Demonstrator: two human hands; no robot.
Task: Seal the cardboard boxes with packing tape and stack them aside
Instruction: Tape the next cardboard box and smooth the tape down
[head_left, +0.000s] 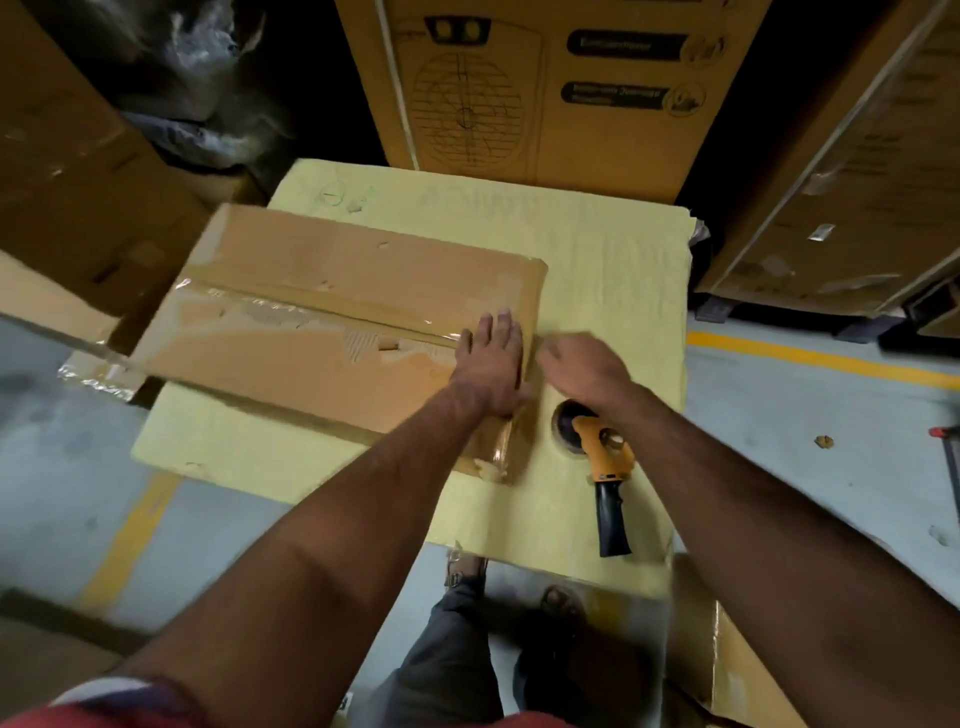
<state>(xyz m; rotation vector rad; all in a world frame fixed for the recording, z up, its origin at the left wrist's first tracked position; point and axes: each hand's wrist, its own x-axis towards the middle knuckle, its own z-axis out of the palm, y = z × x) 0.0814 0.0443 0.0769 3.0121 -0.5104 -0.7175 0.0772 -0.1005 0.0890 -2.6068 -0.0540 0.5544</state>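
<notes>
A flat brown cardboard box lies on a pale yellow padded surface, with clear packing tape running along its centre seam. My left hand presses flat on the box's right end, fingers straight over the tape. Beside the box's right edge, my right hand hovers with fingers bent; it is blurred and whether it holds anything is unclear. A yellow tape dispenser with a black handle lies on the padded surface just under my right wrist, untouched.
A tall printed cardboard box stands behind the padded surface. More large boxes are at the right and a worn box at the left. Grey floor with yellow lines surrounds the work spot. My legs and shoes are below.
</notes>
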